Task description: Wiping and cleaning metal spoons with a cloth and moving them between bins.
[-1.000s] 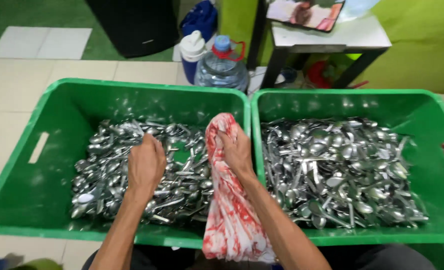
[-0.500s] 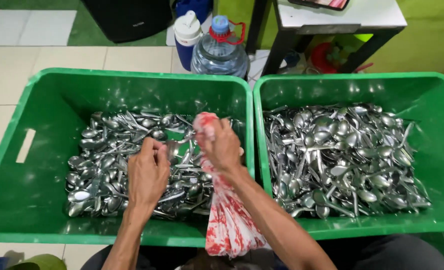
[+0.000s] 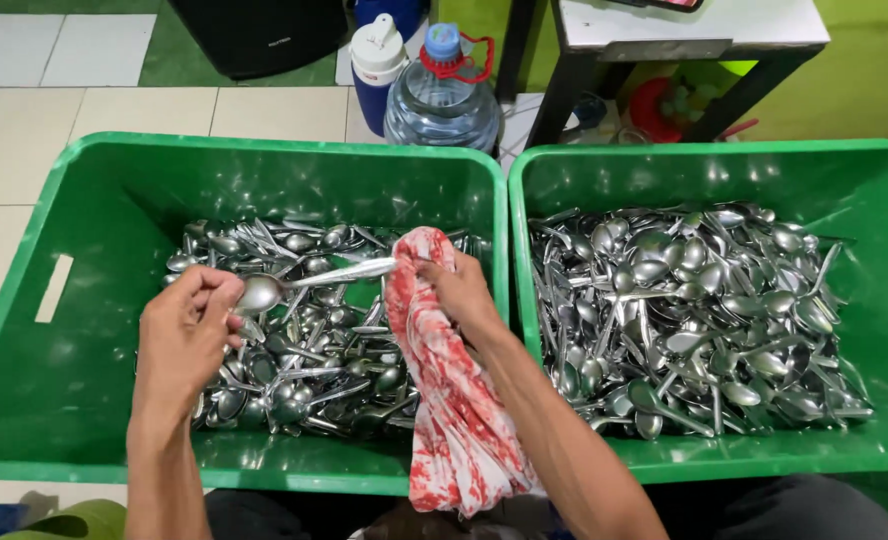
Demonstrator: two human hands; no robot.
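Head cam looking straight down: left hand (image 3: pixel 186 330) is pinched shut on the bowl end of a metal spoon (image 3: pixel 309 280), held over the left green crate (image 3: pixel 74 210) of piled cutlery. At 3 o'clock from it, the right hand (image 3: pixel 459 292) is closed around a red-and-white cloth (image 3: pixel 444 400), wrapped onto the spoon's handle tip. The right green crate (image 3: pixel 884 200), also full of spoons, sits at 3 o'clock, touching the left one.

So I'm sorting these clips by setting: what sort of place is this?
Probably a back-of-house washing-up area of an eatery or caterer: two green crates of metal spoons on a tiled floor, one spoon being wiped with a red-and-white cloth.
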